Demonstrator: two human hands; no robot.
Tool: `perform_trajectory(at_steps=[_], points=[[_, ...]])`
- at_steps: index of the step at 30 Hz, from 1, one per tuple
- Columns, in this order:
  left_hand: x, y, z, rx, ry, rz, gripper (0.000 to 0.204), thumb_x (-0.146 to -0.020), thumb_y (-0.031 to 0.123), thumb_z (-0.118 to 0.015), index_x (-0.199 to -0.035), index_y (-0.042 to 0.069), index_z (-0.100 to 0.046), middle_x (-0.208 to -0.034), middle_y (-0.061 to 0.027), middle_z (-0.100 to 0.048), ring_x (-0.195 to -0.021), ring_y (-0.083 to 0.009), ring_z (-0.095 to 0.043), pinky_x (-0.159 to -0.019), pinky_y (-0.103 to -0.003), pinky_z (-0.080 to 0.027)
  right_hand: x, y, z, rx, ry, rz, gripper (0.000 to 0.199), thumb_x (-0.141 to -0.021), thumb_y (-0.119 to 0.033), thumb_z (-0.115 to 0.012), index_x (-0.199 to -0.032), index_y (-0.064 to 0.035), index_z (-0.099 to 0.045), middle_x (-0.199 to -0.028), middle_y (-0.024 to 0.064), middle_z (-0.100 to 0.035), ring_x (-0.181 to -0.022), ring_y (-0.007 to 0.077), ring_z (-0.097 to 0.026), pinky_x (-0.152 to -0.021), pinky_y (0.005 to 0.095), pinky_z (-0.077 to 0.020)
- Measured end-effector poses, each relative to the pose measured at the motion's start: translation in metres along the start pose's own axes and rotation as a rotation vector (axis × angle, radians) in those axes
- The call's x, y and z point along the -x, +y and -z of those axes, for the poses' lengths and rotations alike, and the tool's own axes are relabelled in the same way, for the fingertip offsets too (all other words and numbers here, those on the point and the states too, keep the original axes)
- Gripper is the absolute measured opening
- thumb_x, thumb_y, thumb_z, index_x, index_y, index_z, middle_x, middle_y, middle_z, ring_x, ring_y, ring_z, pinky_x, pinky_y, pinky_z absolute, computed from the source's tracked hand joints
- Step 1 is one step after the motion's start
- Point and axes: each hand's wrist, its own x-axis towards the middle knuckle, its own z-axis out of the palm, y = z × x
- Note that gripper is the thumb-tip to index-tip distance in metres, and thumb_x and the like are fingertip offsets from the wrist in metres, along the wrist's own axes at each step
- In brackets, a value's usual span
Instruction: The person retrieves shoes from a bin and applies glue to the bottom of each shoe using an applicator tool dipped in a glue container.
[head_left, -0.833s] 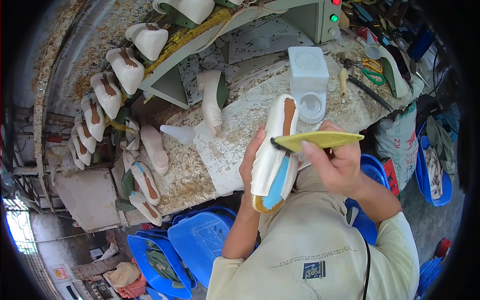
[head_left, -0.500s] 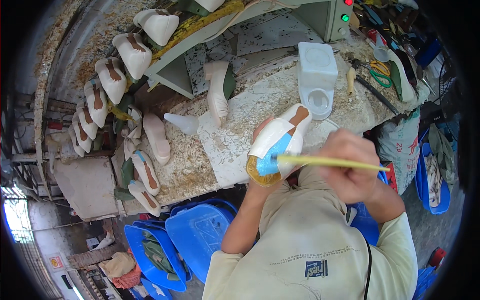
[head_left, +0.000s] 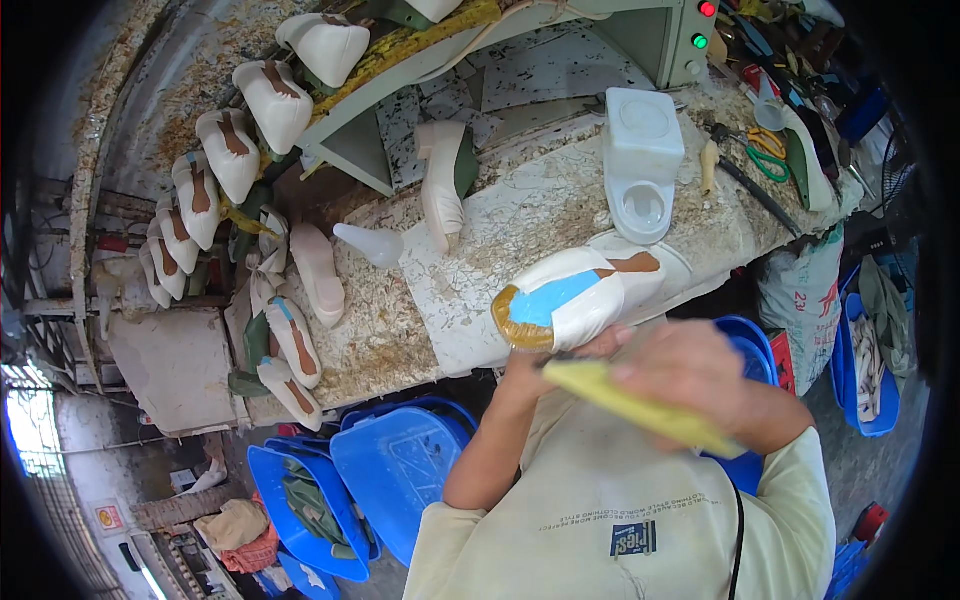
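Bottom up over the bench's front edge is a white shoe upper on a last (head_left: pixel 590 310). Its underside shows a blue patch, a brown strip and a tan-gold heel end. My left hand (head_left: pixel 538 366) is closed around it from below, mostly hidden by the shoe. In my right hand (head_left: pixel 690 372), just nearer to me than the shoe, is a thin brush with a yellow handle (head_left: pixel 650 402), smeared by motion. The brush's dark tip is beside my left wrist, apart from the blue patch. A translucent white plastic pot (head_left: pixel 642 150) with a round opening stands beyond the shoe.
More white shoes on lasts (head_left: pixel 275 105) line the left rack. A pale shoe (head_left: pixel 442 185) and a translucent cone-shaped piece (head_left: pixel 370 245) lie on the stained bench (head_left: pixel 470 310). A metal machine housing (head_left: pixel 350 150) stands behind. Scissors (head_left: pixel 768 155) lie right; blue bins (head_left: pixel 395 470) sit below.
The shoe has turned, its brown-strip end swinging right and toward me. My right hand and the brush have moved down, away from the blue patch.
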Motion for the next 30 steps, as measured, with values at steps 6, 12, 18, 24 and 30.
perform_trajectory(at_steps=[6,12,18,24,30], points=[[-0.009,0.022,-0.010,0.252,0.074,0.174,0.048,-0.072,0.006,-0.080,-0.116,0.003,-0.059,-0.109,-0.0051,-0.064,-0.100,-0.0151,-0.060,-0.086,-0.031,-0.050,-0.007,0.011,-0.009,0.283,-0.007,-0.082,0.019,-0.073,-0.003,-0.071,-0.091,0.0006,-0.067,-0.074,0.0087,-0.061,-0.058,0.0223,-0.058,-0.050,0.0310,-0.0451],[-0.010,0.027,-0.011,0.208,0.055,0.294,0.051,-0.068,0.009,-0.084,-0.112,0.003,-0.060,-0.104,-0.0036,-0.065,-0.097,-0.0136,-0.060,-0.085,-0.029,-0.049,-0.004,0.008,0.011,0.187,0.275,-0.256,0.012,-0.077,0.004,-0.067,-0.089,0.0025,-0.066,-0.070,0.0080,-0.059,-0.057,0.0192,-0.055,-0.050,0.0282,-0.0418],[-0.009,0.043,-0.014,0.173,0.039,0.309,0.051,-0.066,0.008,-0.085,-0.110,0.003,-0.060,-0.104,-0.0040,-0.065,-0.095,-0.0138,-0.060,-0.082,-0.030,-0.050,-0.011,0.006,0.015,0.016,0.144,-0.333,0.010,-0.076,0.003,-0.069,-0.086,0.0014,-0.065,-0.068,0.0073,-0.057,-0.054,0.0163,-0.049,-0.049,0.0270,-0.0367],[-0.009,0.038,-0.011,0.125,-0.077,0.344,0.047,-0.065,0.002,-0.082,-0.108,0.004,-0.061,-0.102,-0.0036,-0.065,-0.092,-0.0140,-0.061,-0.080,-0.030,-0.050,-0.007,0.016,0.011,-0.008,0.012,-0.311,0.013,-0.076,0.004,-0.069,-0.088,0.0003,-0.065,-0.070,0.0083,-0.058,-0.057,0.0191,-0.054,-0.050,0.0289,-0.0402],[-0.008,0.043,-0.006,0.224,-0.083,0.453,0.045,-0.064,0.000,-0.081,-0.105,0.003,-0.062,-0.099,-0.0032,-0.066,-0.090,-0.0134,-0.062,-0.079,-0.030,-0.051,0.000,0.020,0.006,-0.002,-0.013,-0.311,0.015,-0.075,0.006,-0.069,-0.088,0.0000,-0.064,-0.071,0.0086,-0.059,-0.058,0.0207,-0.056,-0.051,0.0294,-0.0423]])
